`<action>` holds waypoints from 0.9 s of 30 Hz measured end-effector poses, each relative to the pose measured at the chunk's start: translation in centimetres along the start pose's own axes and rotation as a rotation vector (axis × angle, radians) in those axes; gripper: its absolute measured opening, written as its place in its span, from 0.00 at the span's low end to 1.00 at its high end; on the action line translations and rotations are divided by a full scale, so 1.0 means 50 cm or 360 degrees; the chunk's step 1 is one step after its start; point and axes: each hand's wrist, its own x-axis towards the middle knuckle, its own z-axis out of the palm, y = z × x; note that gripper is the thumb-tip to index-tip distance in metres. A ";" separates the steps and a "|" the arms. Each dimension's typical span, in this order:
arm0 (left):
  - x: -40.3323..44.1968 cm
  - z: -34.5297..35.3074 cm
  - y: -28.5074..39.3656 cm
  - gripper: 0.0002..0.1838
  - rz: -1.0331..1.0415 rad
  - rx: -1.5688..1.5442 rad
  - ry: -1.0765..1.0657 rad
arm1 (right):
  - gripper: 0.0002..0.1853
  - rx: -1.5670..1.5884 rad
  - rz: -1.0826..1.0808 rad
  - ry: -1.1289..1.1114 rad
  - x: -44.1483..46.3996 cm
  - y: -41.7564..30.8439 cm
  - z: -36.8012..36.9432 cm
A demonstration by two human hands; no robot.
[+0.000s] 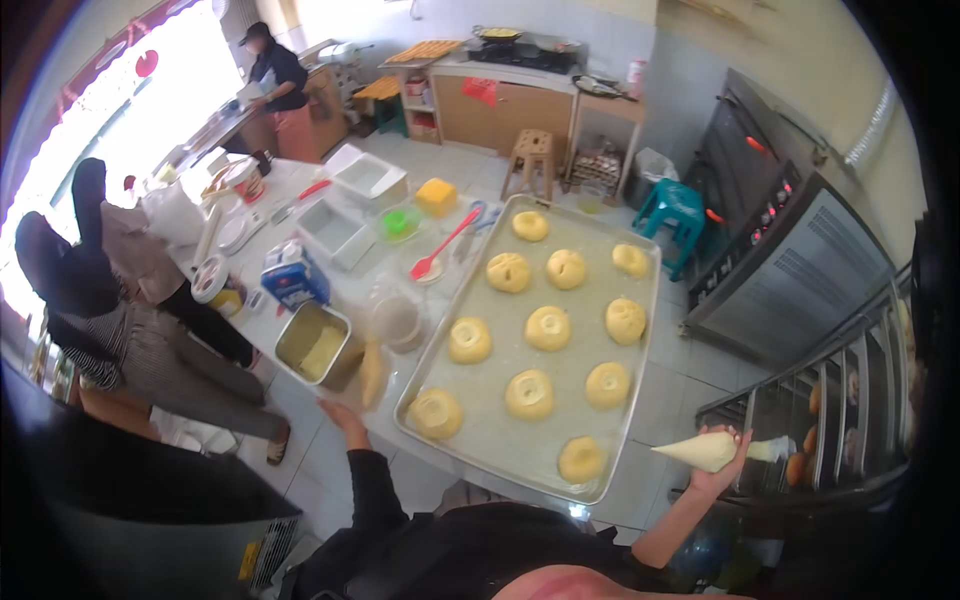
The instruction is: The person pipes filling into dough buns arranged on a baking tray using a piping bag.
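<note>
My right hand (722, 472) is wrapped round a piping bag (696, 453) filled with something pale, its tip pointing left towards the baking tray (520, 465). On that tray lie several round yellow dough buns (529, 394), some with a pale filling in a hollow on top. My left hand (345, 418) is at the table's near edge with its fingers stretched out and nothing visible in it. Just beyond it stands a rectangular metal tin (313, 343) with yellowish contents. Beside the tin are a clear plastic tub (397, 322) and a tan, elongated item (371, 375) in plastic.
A red spatula (445, 246), a blue carton (296, 275) and plastic containers (335, 232) crowd the table (262, 330). Two people stand at left, another (284, 90) at the back. To the right are an oven (780, 262), a tray rack (835, 400) and a green stool (671, 215).
</note>
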 end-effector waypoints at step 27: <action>-0.029 0.000 0.010 0.32 0.0641 0.1339 0.0665 | 0.11 -0.0180 0.0226 -0.0345 0.012 0.044 0.018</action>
